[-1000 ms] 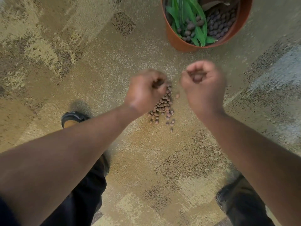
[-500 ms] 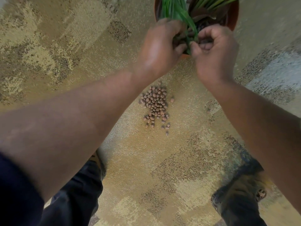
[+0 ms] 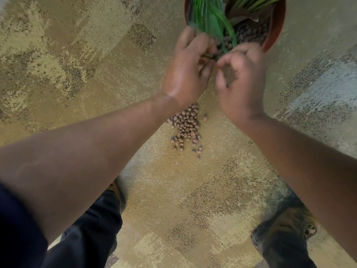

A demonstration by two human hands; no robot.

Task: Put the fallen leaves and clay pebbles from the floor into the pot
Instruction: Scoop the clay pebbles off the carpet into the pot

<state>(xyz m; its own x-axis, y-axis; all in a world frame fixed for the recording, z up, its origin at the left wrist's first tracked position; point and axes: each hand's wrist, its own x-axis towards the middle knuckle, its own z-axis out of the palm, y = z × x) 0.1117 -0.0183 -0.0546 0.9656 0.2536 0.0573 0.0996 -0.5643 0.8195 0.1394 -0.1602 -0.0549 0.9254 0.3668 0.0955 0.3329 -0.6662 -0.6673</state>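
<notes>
Emptying clay pebbles into the pot (image 3: 275, 29).
My left hand (image 3: 186, 72) and right hand (image 3: 241, 80) loosely cupped; floor pile (image 3: 186, 126) needs scooping next.

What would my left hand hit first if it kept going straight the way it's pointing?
Probably the green leaves and clay pebbles inside the terracotta pot; the left hand already reaches its near rim, though depth is unclear.

Only 1 view: a wide-angle head camera looking steeply down from above at the carpeted floor (image 3: 81, 78). Both forearms reach in from the lower corners, close to the lens; the pot (image 3: 276, 22) is cropped at the top edge.
</notes>
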